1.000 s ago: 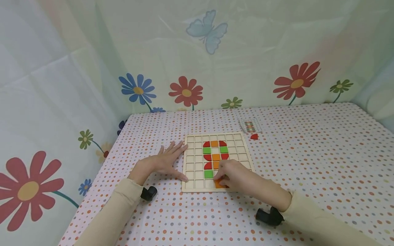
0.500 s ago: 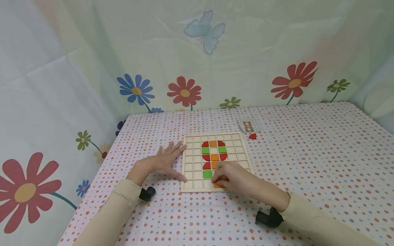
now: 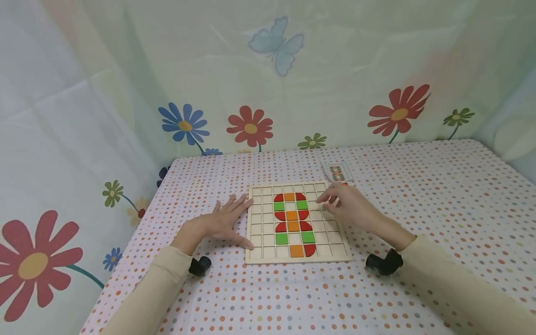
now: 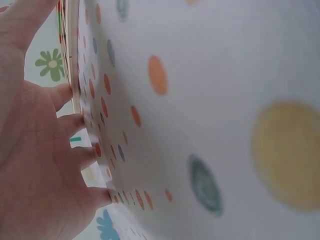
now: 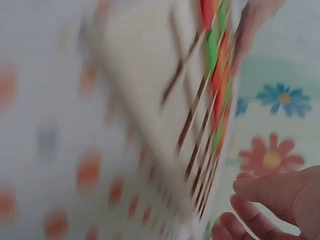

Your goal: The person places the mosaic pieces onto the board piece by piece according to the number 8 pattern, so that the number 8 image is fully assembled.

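A wooden grid board [image 3: 259, 230] lies on the table, with red quarter-round tiles [image 3: 310, 250], orange square tiles [image 3: 296, 251] and green square tiles [image 3: 282, 238] set in its middle columns. My left hand [image 3: 222, 226] is spread flat at the board's left edge, its thumb and fingertips touching the frame. Over the right side of the board hovers my right hand [image 3: 353, 208], its fingers loosely bent and nothing between them. Just behind its knuckles, a loose red tile [image 3: 345, 184] is mostly hidden.
A small pattern card [image 3: 338, 172] showing a coloured figure lies beyond the board's back right corner. The table has a dotted cloth [image 3: 276, 298]. Behind it hangs a flowered curtain [image 3: 343, 70]. Black cameras are strapped at both wrists.
My right hand has left the lower part of the board and moved back and right toward the loose red tile. A red tile it covered now shows beside the bottom orange one. My left hand stays put.
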A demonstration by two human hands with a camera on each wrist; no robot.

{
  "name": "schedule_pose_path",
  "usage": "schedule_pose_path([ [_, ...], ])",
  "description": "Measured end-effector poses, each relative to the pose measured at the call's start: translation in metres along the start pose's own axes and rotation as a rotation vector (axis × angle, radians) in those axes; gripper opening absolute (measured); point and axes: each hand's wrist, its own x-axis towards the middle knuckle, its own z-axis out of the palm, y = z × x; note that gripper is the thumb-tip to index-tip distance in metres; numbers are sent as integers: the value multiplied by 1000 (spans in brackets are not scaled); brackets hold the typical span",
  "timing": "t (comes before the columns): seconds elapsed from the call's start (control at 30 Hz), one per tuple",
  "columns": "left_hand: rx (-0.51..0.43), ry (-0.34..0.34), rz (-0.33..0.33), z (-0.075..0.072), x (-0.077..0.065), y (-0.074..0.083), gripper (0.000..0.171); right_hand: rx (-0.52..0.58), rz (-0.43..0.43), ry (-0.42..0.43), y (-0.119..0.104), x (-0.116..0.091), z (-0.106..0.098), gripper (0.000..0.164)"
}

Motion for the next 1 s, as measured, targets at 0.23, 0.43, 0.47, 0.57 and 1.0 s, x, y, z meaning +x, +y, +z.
schedule_pose_path([
  [0.23,-4,-3,-5,5,-1,-2,124,-175,75,-26,46,20,-15,24],
  [0.43,-2,1,1,8,0,-1,124,-191,108,-39,63,23,-17,24],
  [0.47,0,1,0,8,0,0,124,-178,121,-38,64,22,-17,23],
  [0.57,7,3,2,8,1,0,124,-148,158,-46,64,20,-21,20],
  [1.0,9,14,-1,3,2,0,124,-84,203,-117,64,19,-39,6],
])
